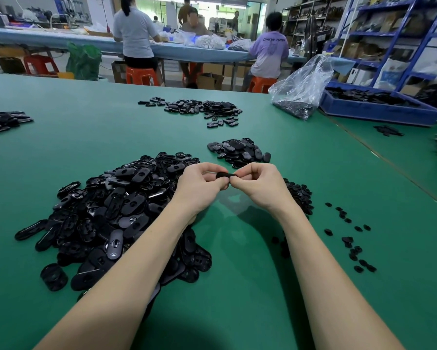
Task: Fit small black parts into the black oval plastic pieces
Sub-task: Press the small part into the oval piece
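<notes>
Pinching one oval piece between left hand and right hand, fingers curled on each end, long axis running hand to hand above worktop. Small parts just right of right hand, nearer it.

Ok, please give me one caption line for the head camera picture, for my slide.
Both hands, left hand and right hand, pinch one black oval piece above heaps of parts on a green table.
</notes>
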Demonstrator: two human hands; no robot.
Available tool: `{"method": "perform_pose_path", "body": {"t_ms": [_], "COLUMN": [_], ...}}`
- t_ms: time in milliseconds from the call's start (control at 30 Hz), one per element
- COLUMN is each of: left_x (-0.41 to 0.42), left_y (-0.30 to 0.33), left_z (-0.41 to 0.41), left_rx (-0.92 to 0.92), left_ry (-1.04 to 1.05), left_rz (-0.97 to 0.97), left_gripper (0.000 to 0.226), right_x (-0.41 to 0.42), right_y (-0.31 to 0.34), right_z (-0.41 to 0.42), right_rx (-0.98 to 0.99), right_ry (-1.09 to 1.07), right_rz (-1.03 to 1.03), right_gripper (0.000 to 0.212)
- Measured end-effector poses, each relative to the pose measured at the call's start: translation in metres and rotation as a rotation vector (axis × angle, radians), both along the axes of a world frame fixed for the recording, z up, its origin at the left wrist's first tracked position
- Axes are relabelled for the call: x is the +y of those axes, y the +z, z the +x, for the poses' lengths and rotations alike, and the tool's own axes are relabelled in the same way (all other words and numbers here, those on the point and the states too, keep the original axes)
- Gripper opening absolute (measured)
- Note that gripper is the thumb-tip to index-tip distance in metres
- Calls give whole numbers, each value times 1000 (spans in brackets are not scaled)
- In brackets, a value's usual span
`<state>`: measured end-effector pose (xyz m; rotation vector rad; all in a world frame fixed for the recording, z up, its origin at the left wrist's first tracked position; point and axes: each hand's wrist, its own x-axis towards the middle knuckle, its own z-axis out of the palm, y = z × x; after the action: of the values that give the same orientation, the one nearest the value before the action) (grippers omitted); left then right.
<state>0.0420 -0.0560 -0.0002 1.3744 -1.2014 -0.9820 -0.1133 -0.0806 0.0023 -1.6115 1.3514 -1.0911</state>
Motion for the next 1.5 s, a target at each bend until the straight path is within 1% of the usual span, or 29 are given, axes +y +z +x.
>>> {"method": "perform_pose_path", "body": {"t_ms": [167,267,367,433,533,600,700,800,867,967,1067,1133,1233,1367,1500], "left_x": [0,-2,-2,-2,-5,-6,-6,-6,-7,-7,-7,-7,-6,-6,-4], "left_y": [-4,-2,-4,-6,-6,-7,-8,-9,-9,-11,-9,-8,-7,-7,-6], "left_z": [-3,2,5,5,5,5,4,4,4,6,7,8,9,9,9], "left_rx": [-43,16,65,92,116,71,-23,-148,-242,-372,-399,-415,-411,-410,-407], "left_ry": [40,25,37,22,5,-18,-76,-152,-196,-222,-234,-248,-262,-266,-267], "left_rz": [-38,-57,-38,-27,-34,-31,18,43,46,37,50,54,51,56,51], "left_gripper": [15,17,19,20,20,18,10,7,11,7,8,8,7,8,8], "right_x": [0,1,2,1,-1,-3,-11,-26,-42,-67,-87,-95,-101,-101,-94], "right_y": [-2,-1,-2,-4,-6,-5,-2,2,6,14,18,18,17,15,17], "right_z": [2,0,-2,-2,-6,-12,-20,-26,-29,-32,-31,-29,-23,-20,-25], "right_rx": [37,17,118,163,185,209,221,223,200,262,303,312,343,403,388], "right_ry": [-17,11,77,57,-3,-72,-236,-386,-413,-440,-482,-506,-526,-501,-481], "right_rz": [-38,-89,-153,-176,-154,-148,-143,-83,-10,92,129,134,111,115,88], "right_gripper": [19,14,20,19,16,13,10,8,9,13,23,26,23,22,18]}}
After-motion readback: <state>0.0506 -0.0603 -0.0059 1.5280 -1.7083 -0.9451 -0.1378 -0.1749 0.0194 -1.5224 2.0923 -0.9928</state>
